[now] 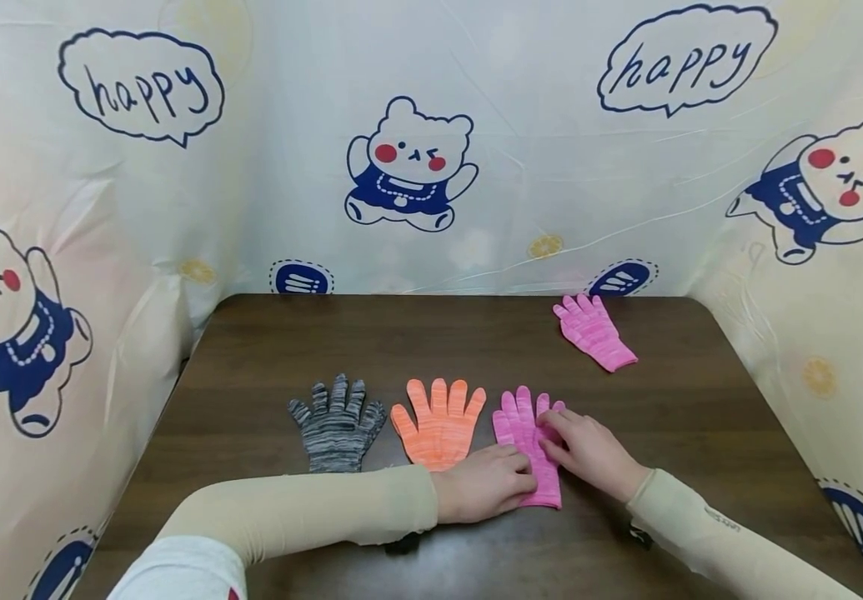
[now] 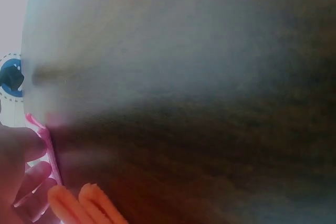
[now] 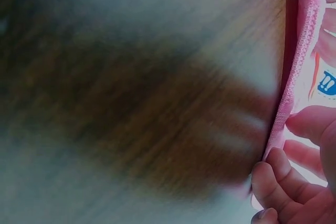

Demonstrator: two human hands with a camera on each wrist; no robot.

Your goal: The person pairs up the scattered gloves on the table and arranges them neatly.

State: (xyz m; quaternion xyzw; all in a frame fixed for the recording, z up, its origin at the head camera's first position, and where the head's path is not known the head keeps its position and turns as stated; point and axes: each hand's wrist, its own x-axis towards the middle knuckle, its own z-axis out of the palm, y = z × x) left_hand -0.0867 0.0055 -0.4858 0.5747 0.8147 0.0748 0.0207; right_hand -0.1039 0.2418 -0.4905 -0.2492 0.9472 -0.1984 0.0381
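A pink knit glove (image 1: 534, 450) lies fingers-away on the table, right of an orange glove (image 1: 439, 425) and a grey-black glove (image 1: 336, 429). My left hand (image 1: 485, 483) reaches across to the pink glove's left edge near the cuff, fingers curled onto it. At its right side, near the outermost glove finger, my right hand (image 1: 592, 454) holds the edge between thumb and fingers. In the right wrist view the thumb and fingers (image 3: 270, 179) meet at the glove's edge. The left wrist view has the left fingers (image 2: 31, 179) against the pink fabric. The fingertip grip is partly hidden.
A second pink glove (image 1: 596, 333) lies tilted at the back right, its fingertips at the far table edge. The brown table (image 1: 266, 350) is enclosed by a printed curtain (image 1: 536, 167) behind and at both sides. My left forearm (image 1: 326, 508) passes in front of the grey-black glove's cuff.
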